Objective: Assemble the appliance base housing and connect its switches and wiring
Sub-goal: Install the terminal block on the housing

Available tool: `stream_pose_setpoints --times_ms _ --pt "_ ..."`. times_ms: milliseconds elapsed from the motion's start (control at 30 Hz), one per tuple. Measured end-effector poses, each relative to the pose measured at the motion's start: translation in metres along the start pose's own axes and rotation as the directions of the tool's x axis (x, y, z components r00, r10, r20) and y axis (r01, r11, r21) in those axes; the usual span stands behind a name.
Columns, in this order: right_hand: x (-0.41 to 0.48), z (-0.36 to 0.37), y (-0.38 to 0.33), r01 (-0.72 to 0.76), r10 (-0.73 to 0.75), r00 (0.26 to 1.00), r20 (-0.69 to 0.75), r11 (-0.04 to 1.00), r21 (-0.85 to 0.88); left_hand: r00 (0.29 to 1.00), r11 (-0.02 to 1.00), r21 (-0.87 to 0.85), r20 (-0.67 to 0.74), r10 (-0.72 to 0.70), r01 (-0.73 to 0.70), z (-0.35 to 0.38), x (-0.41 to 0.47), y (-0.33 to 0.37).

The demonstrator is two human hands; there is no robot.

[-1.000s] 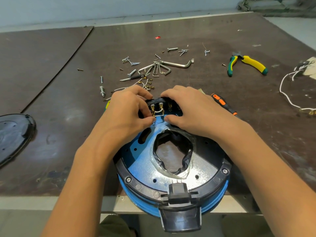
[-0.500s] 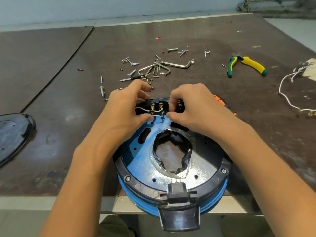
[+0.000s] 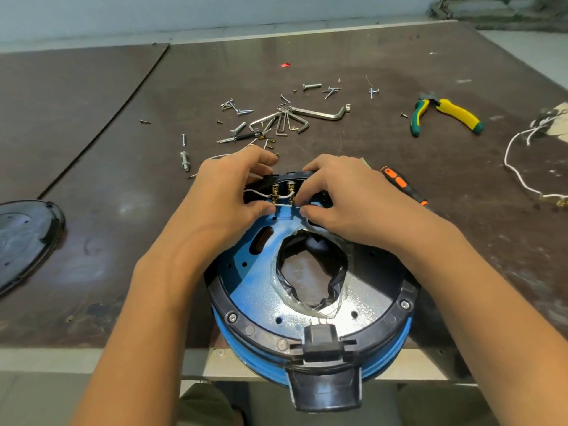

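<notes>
The round blue and black base housing [image 3: 246, 290] lies at the table's near edge, with a torn plastic-lined hole in its middle. At its far rim sits a black switch block [image 3: 284, 179] with brass terminals and short white wires. My left hand [image 3: 227, 192] and my right hand [image 3: 344, 195] meet there. Between them they pinch a short white jumper wire [image 3: 284, 205], the left at its left end and the right at its right end, just in front of the terminals.
Loose screws and hex keys [image 3: 285, 118] lie beyond the housing. Yellow-green pliers [image 3: 445, 113] sit at the far right, an orange-black screwdriver [image 3: 402, 186] beside my right hand. White wires [image 3: 522, 161] trail at the right edge. A black cover [image 3: 24, 238] lies left.
My hands lifted off the switch block, uncovering the terminals. Both then drew their fingertips onto a short white jumper wire, now held in front of the terminals.
</notes>
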State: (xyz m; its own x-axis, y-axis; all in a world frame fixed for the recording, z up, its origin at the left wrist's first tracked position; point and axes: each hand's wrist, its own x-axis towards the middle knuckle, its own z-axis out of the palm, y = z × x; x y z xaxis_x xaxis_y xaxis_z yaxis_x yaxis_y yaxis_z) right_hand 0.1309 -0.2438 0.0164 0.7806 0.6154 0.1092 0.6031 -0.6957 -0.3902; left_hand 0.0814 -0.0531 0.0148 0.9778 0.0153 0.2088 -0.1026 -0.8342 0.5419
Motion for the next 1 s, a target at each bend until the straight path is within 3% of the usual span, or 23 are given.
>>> stream_pose_setpoints --times_ms 1000 --pt "0.0013 -0.0023 0.0062 -0.003 0.001 1.0 0.013 0.992 0.127 1.0 1.0 0.001 0.031 -0.004 0.004 -0.0024 0.0014 -0.0046"
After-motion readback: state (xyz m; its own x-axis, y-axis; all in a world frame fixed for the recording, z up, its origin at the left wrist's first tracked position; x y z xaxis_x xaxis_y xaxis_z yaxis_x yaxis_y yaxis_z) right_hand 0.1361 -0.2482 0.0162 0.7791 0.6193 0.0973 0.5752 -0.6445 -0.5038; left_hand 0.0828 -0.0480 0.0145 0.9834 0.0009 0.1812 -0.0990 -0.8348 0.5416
